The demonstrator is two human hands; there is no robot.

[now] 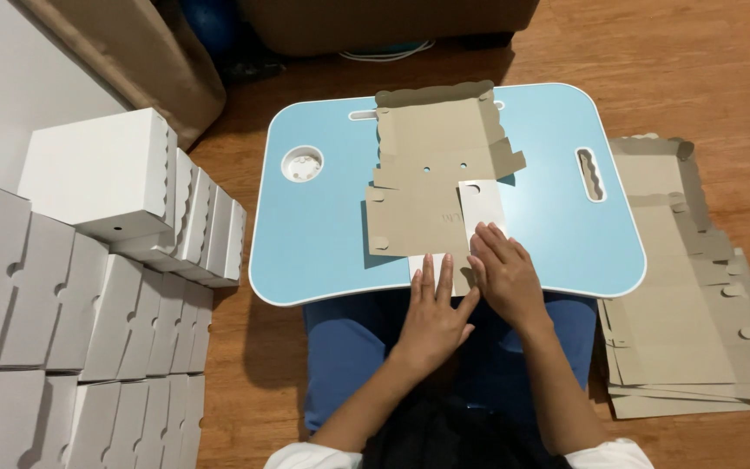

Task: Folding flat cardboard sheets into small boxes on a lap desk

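Head view, looking down on a blue tray (323, 226) across the lap. Flat brown carton (431, 174) lying unfolded at the tray's middle, one white flap (482, 204) turned up near its front edge. Left hand (434, 313) pressed flat, fingers spread, on the carton's front edge at the tray's near rim, gripping nothing. Right hand (501, 274) just beside it, flat as well, fingertips touching the white flap. Right of the tray, on the floor (696, 69), a pile of flat cartons (696, 295). Left of the tray, rows of folded white boxes (106, 260).
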